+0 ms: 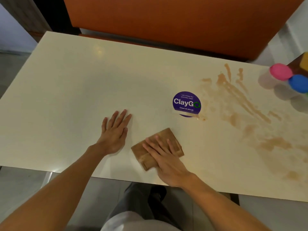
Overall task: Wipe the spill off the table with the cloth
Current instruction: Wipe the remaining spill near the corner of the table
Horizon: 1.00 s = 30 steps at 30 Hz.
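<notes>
Item: folded brown cloth (165, 133), lying flat on the near middle of the desk (83, 80), a little in from the near edge. Held by: right hand (165, 157), laid palm-down across its near-right half with fingers straight and spread; the grip is released, not clenched, and bears on the cloth by pressure alone, which suits sliding a flat pad over a smooth top. Target: brown spill (241, 95), a wide patch of streaks and smears over the right part of the desk, running from the far right down toward the near right edge; the cloth sits well apart from it to the left, so the bulk of the wiping appears not yet done. Support: left hand (115, 132), flat on bare desk to the left of the cloth, fingers straight and together, grip released and holding nothing, probably steadying the person's lean. Adjacent: round purple "ClayGo" sticker (186, 103), between cloth and spill, a few brown spots at its near-right rim. Far right edge: containers with a pink lid (280, 71) and a blue lid (299, 83), close beside the spill. Beyond the desk: orange bench seat (166, 22).
</notes>
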Available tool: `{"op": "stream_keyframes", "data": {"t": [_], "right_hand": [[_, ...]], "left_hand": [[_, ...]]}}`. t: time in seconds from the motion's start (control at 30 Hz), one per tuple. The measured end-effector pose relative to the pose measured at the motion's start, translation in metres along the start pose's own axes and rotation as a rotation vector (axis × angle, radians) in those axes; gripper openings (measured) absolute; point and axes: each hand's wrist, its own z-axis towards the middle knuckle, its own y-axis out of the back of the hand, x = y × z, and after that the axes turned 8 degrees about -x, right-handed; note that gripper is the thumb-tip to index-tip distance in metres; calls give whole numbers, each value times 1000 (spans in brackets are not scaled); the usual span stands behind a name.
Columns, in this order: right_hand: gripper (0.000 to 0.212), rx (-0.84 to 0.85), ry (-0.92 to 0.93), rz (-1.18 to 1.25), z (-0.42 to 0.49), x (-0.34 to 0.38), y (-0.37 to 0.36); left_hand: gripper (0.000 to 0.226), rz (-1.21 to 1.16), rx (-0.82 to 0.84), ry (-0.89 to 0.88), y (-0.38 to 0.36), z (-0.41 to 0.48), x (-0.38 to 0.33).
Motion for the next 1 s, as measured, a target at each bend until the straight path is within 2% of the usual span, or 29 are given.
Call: {"op": "stream_keyframes", "data": {"t": [0.13,0.3,0.53,0.67,0.73,0.83,0.93,1.0], "right_hand": [[75,76,15,60,-46,-5,1],[71,129,-67,168,-94,-20,12],[57,99,-245,321,-147,-29,28],[45,75,-439,511,-141,-35,41],[39,19,-496,635,-136,-41,52],[33,-127,-471,778,-124,-42,74],[35,-300,-383,915,-107,-46,98],[36,-396,-424,898,-95,-58,114]], "left_hand": [[56,-14,-4,17,2,-2,-1],[54,-16,4,26,1,-2,0],[55,0,30,42,2,-2,1],[57,6,58,99,4,-2,-8],[59,37,80,131,7,0,-17],[57,15,64,169,15,3,-38],[51,-60,10,124,22,10,-71],[47,-108,-5,78,28,22,-94]]}}
